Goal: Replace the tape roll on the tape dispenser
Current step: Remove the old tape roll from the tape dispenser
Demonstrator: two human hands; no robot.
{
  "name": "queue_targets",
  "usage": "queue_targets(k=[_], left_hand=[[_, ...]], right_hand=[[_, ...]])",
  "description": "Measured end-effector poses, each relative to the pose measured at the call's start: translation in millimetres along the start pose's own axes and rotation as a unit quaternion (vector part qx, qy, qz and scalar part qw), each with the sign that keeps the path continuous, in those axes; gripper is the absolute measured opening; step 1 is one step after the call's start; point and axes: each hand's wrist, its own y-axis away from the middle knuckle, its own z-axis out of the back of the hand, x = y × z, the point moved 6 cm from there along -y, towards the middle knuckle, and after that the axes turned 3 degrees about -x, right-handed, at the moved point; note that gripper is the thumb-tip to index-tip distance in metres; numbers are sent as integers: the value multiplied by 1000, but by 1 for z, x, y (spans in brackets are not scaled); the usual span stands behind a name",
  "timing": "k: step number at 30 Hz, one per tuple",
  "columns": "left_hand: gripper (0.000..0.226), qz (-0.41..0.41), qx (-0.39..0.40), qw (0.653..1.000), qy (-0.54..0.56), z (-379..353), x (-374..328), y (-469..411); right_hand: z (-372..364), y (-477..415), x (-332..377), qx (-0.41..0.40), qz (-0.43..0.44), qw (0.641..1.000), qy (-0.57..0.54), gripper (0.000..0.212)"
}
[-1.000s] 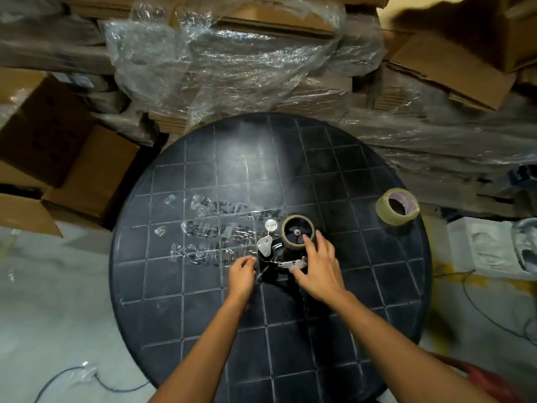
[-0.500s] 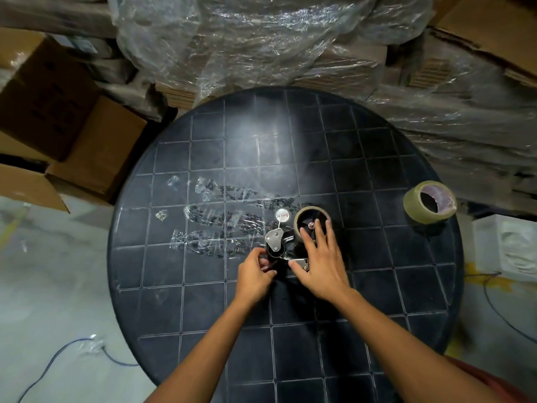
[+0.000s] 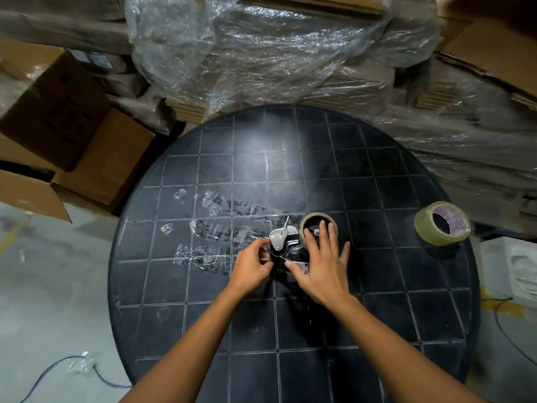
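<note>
A black tape dispenser (image 3: 280, 242) with metal plates lies on its side in the middle of the round black table (image 3: 290, 170). A nearly spent brown roll (image 3: 308, 223) sits on its spool. My right hand (image 3: 322, 263) lies flat on the dispenser, fingers spread over the roll. My left hand (image 3: 252, 264) pinches at the dispenser's front end by the metal plate; what it pinches is too small to tell. A fuller tan tape roll (image 3: 441, 223) stands tilted near the table's right edge, apart from both hands.
Strips of clear tape (image 3: 220, 231) are stuck to the table left of the dispenser. Cardboard boxes (image 3: 72, 126) and plastic-wrapped cardboard stacks (image 3: 261, 53) crowd the far side. A white foam block (image 3: 511, 266) sits at the right. A blue cable (image 3: 58, 370) lies on the floor.
My right hand has slid forward over the dispenser and the spent roll. My left hand has closed in on the dispenser's front end. The camera has moved closer.
</note>
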Motion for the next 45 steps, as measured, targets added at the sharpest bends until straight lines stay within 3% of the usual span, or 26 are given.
queue_targets(k=[4, 7, 9, 12, 17, 20, 24, 27, 32, 40, 45], left_hand=[[37, -25, 4, 1000, -7, 0, 6, -3], [30, -17, -7, 999, 33, 0, 15, -7], [27, -15, -12, 998, 52, 0, 17, -10], [33, -33, -2, 998, 60, 6, 11, -19], [39, 23, 62, 998, 21, 3, 13, -46], [50, 74, 121, 987, 76, -6, 14, -54], [41, 100, 146, 972, 151, -10, 15, -58], [35, 101, 143, 968, 182, -10, 17, -54], [68, 101, 133, 968, 188, -9, 18, -49], [48, 113, 106, 974, 167, -7, 12, -45], [46, 77, 3, 997, 16, 6, 3, -38]], right_hand=[[10, -7, 16, -129, 73, 987, -62, 59], [16, -6, 11, -231, 46, 966, -110, 29], [15, 2, 11, -256, 49, 957, -128, 18], [0, 12, 19, -208, 76, 965, -140, 14], [-18, 8, 33, -164, 8, 981, -99, 26], [-24, 7, 38, -179, -8, 981, -73, 24], [-25, 7, 35, -215, 38, 974, -55, 14], [-24, 11, 38, -219, 89, 971, -46, 12], [-22, 21, 36, -169, 128, 975, -64, 27], [-25, 17, 34, -150, 82, 985, -39, 24], [-24, 19, 33, -112, 107, 987, -33, 25]])
